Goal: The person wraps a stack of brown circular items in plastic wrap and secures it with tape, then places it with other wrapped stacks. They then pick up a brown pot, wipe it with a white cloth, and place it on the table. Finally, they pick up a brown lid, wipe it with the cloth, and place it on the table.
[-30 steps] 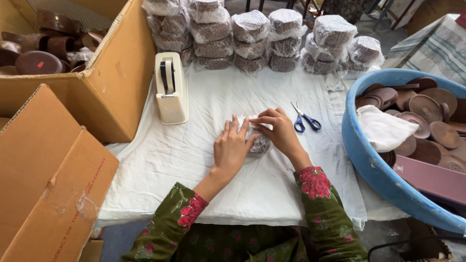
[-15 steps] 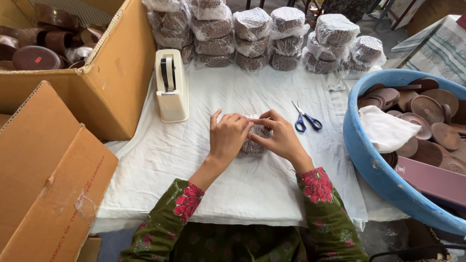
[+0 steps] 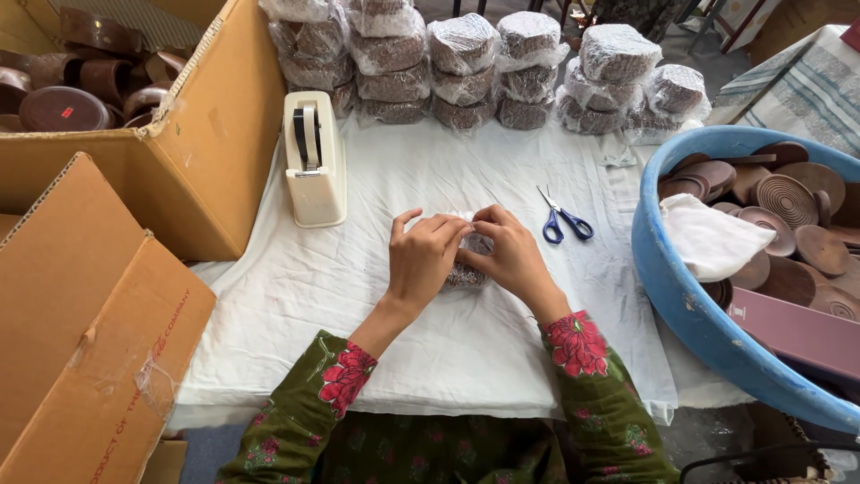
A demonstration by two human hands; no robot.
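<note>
The small wrapped bundle (image 3: 466,260) sits on the white sheet (image 3: 358,296) in the middle of the table, directly under both hands. The left hand (image 3: 423,260) covers its left side and top, fingers curled over the clear film; the right hand (image 3: 512,255) closes on its right side, fingertips pressed at the top far edge where the two hands meet. Both sets of fingers grasp the bundle between them, so it lies neither left nor right of them but in the cup they form, and only a dark speckled strip shows at its near edge. Both hands are equally close to it. Its shape is mostly hidden, so a long axis cannot be told.

Just to the right, on the sheet, lie blue-handled scissors (image 3: 563,220), near the right hand but not touching. To the far left stands a cream tape dispenser (image 3: 313,161), beside an open cardboard box (image 3: 179,170) of brown pieces. Along the far edge, wrapped stacks (image 3: 466,67) stand in a row. A blue tub (image 3: 681,296) with round brown pieces and a white cloth (image 3: 712,242) sits at the right. Nothing lies between hands and bundle.
</note>
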